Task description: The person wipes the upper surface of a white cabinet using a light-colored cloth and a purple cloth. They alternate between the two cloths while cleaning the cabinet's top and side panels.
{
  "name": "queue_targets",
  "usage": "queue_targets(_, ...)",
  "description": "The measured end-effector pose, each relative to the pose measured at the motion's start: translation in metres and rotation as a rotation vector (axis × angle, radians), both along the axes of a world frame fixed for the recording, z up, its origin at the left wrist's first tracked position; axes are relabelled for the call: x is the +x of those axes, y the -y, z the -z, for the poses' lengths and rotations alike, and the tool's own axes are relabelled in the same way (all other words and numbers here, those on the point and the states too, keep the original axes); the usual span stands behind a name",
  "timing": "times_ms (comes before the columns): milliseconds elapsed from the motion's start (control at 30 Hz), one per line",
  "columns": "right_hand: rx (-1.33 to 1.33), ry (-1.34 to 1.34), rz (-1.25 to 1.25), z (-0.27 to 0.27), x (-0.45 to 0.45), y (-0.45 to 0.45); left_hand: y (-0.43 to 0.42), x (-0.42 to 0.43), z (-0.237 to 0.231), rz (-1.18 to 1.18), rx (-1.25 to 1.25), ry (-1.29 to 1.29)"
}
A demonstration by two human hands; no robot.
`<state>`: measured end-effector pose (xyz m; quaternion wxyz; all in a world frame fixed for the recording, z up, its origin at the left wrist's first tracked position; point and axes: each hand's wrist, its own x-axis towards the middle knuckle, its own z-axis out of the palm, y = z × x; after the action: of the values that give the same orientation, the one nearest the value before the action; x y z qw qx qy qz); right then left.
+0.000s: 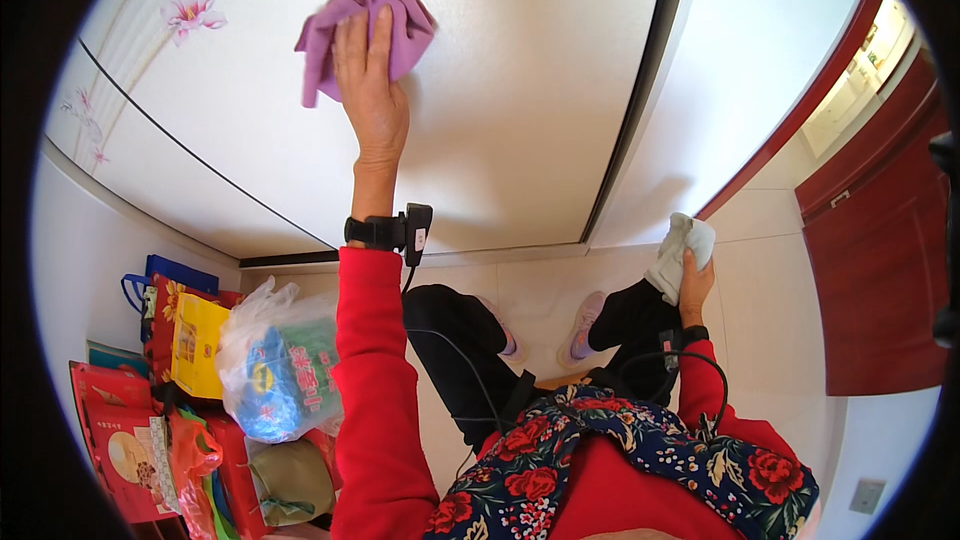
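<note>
My left hand (371, 101) presses a crumpled purple cloth (409, 34) against a white sliding door panel (510, 105), with the fingers spread over the cloth. A black strap with a small device circles that wrist. Down at the right, beside my knee, my right hand (696, 281) is closed around a folded pale grey-white cloth (679, 247). Pink flowers (193, 9) decorate the panel's left part.
At the lower left stand red gift boxes (120, 435), a yellow box (196, 345), a clear plastic bag (281, 367) with packages and a tan bag (291, 481). A dark red door (877, 240) is at the right. Cables hang over my legs.
</note>
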<state>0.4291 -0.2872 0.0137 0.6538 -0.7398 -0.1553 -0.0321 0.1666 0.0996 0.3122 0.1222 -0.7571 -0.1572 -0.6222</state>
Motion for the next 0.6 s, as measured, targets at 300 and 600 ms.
queue_targets(300, -0.023, 0.041, 0.011, -0.002, 0.000, 0.001, -0.002, -0.023, 0.046, -0.023, -0.128, 0.036)
queue_targets(600, -0.043, 0.032, 0.015, 0.000, 0.001, 0.001, -0.045, -0.062, -0.066, -0.058, 0.065, 0.251)
